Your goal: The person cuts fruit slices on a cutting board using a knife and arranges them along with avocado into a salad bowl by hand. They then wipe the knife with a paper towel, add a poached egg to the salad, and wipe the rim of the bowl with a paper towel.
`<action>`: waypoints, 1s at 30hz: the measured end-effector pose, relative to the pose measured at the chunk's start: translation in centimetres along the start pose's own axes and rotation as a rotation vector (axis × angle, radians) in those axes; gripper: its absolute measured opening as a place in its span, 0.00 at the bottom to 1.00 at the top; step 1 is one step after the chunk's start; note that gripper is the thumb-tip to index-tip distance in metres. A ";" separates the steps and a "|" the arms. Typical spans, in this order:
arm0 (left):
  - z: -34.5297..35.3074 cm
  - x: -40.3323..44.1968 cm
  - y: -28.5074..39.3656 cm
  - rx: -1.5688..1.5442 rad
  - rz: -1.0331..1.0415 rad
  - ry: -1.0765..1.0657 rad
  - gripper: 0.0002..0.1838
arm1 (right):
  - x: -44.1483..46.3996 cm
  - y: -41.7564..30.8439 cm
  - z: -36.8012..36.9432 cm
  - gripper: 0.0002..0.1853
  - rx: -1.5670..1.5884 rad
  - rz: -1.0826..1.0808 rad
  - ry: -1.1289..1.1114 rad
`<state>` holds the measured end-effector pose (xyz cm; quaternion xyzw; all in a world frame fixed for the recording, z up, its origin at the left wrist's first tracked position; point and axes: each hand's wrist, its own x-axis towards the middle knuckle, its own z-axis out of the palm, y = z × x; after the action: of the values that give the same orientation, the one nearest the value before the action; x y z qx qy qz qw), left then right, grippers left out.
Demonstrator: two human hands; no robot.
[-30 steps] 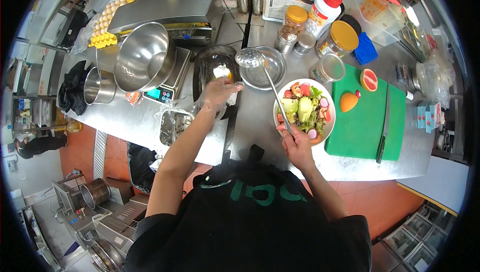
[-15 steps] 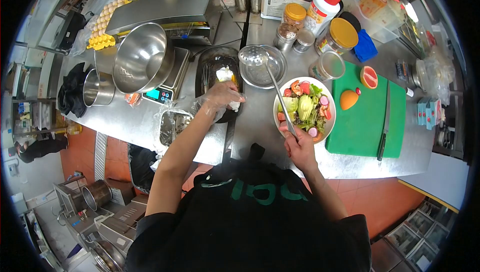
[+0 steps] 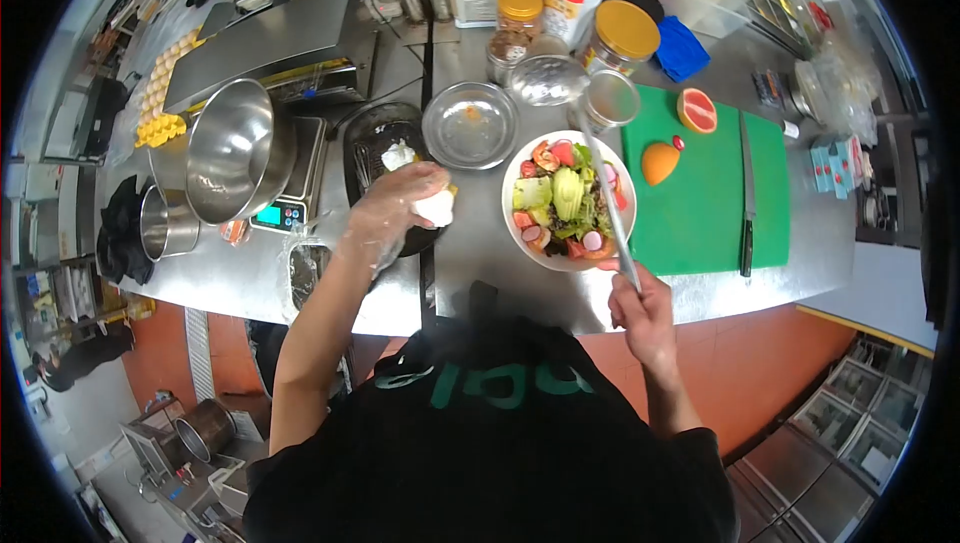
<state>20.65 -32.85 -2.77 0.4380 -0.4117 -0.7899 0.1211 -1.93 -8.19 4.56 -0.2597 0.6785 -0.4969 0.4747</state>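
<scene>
My left hand [image 3: 400, 201], in a clear plastic glove, holds a white, soft-looking piece like a poached egg [image 3: 434, 208] by the right edge of the black oval dish [image 3: 357, 158]. Another white piece [image 3: 398, 155] lies in that dish beside a whisk. My right hand [image 3: 644, 311] grips the handle of a perforated ladle [image 3: 549, 80]; its bowl is raised near the jars. Beneath the handle, a white bowl [image 3: 512, 227] holds salad with avocado, radish, tomato and leaves. A shallow metal bowl [image 3: 470, 126] stands between dish and jars.
On the right, a green board [image 3: 700, 218] carries a knife [image 3: 748, 193], half a grapefruit [image 3: 697, 111] and an orange piece [image 3: 660, 163]. Several jars stand behind. At left are a large steel bowl [image 3: 235, 151] and a scale [image 3: 278, 214]. A person [image 3: 85, 358] is at far left.
My left hand has lifted the white piece out to the dish's right edge. The ladle has left the metal bowl and moved right, with my right hand. The view has shifted.
</scene>
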 end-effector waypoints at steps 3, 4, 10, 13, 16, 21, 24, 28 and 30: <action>5.0 0.7 -0.3 -0.028 0.032 0.030 0.21 | -1.5 -0.3 -2.4 0.13 -0.040 -0.064 0.096; 6.8 1.0 -0.5 -0.001 0.033 0.013 0.19 | -2.0 -0.1 -3.0 0.13 -0.057 -0.091 0.137; 13.3 5.3 -4.7 -0.254 0.036 -0.034 0.15 | -3.9 2.0 -5.3 0.13 0.057 -0.029 0.224; 16.1 6.4 -5.7 -0.308 0.113 0.157 0.12 | -4.5 3.2 -6.3 0.12 0.103 -0.014 0.229; 17.6 7.5 -7.1 -0.302 0.204 0.293 0.10 | -4.8 3.4 -7.4 0.12 0.100 -0.008 0.220; 19.8 6.8 -6.8 -0.253 0.255 0.421 0.09 | -4.0 3.2 -8.7 0.12 0.114 -0.010 0.198; 21.1 6.1 -5.8 -0.195 0.220 0.447 0.10 | -3.4 2.7 -9.3 0.12 0.112 0.006 0.174; 21.7 5.5 -5.1 -0.059 0.237 0.449 0.12 | -2.6 2.9 -9.7 0.12 0.132 0.014 0.152; 21.5 5.5 -5.4 0.006 0.276 0.426 0.12 | -2.2 2.9 -9.8 0.13 0.132 0.009 0.116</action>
<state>1.33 -20.79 -4.22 0.5345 -0.4353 -0.6547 0.3103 -9.50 -1.12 3.26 -0.1953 0.6717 -0.5526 0.4530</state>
